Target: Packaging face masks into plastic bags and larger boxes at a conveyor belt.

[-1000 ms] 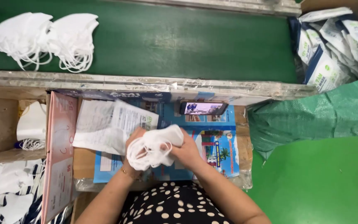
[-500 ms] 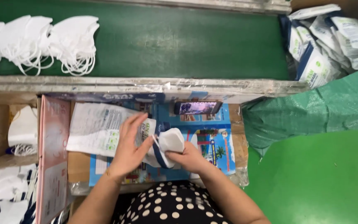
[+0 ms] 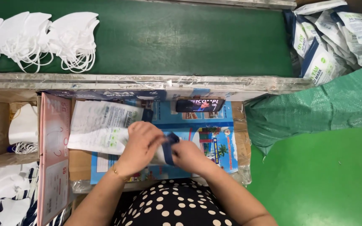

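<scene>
Holding a flat white plastic pouch with a dark blue edge [image 3: 169, 147] in the middle of the frame, the left hand [image 3: 141, 144] and right hand [image 3: 189, 155] both pinch it tight. It looks light, thin and slippery, best gripped at the edges. White soft face masks [image 3: 74, 35] lie upper left on the green belt [image 3: 189, 37].

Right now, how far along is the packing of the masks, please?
Done: filled pouches are piled at the top right. In hand: the left hand and right hand hold one pouch with a dark blue edge over the stack of flat pouches; I cannot tell whether a mask is inside. Left: loose white masks lie on the green belt, and more masks sit at the left.
</scene>
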